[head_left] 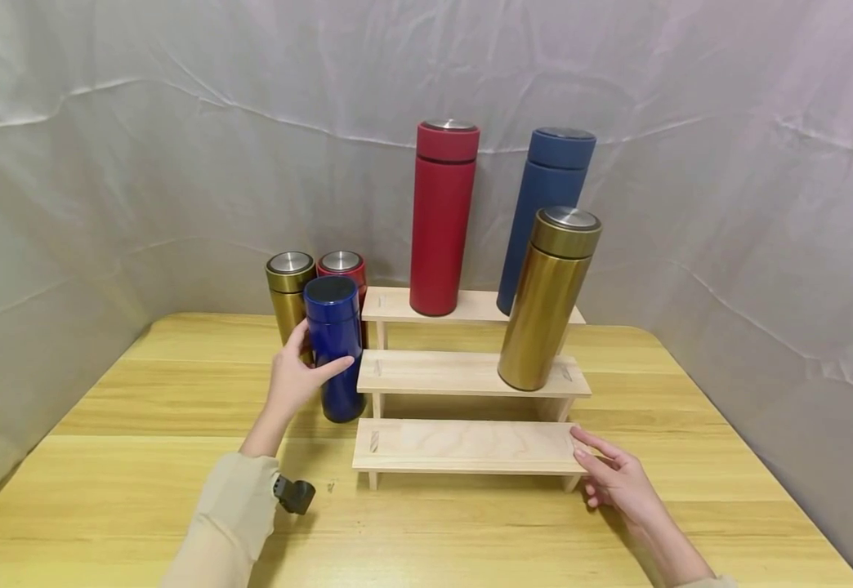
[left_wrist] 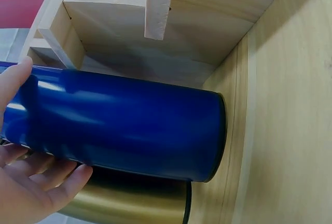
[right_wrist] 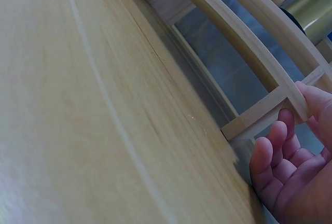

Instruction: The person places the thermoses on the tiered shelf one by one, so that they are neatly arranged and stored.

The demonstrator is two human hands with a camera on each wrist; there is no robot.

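My left hand (head_left: 299, 371) grips a glossy dark blue thermos (head_left: 341, 351), thumb on one side and fingers on the other. The thermos stands upright by the left end of a three-step wooden display stand (head_left: 466, 445); its base shows in the left wrist view. My right hand (head_left: 618, 482) pinches the right end of the lowest step, thumb above and fingers curled below, as the right wrist view also shows. Partly hidden behind the blue thermos are a shorter gold thermos (head_left: 288, 298) and a red thermos (head_left: 341, 260).
On the top step stand a tall matte red thermos (head_left: 443, 229) and a matte blue thermos (head_left: 547, 188). A tall gold thermos (head_left: 550, 302) on the middle step's right side partly covers the blue one. A pale cloth (head_left: 250, 163) hangs behind the wooden table (head_left: 176, 408).
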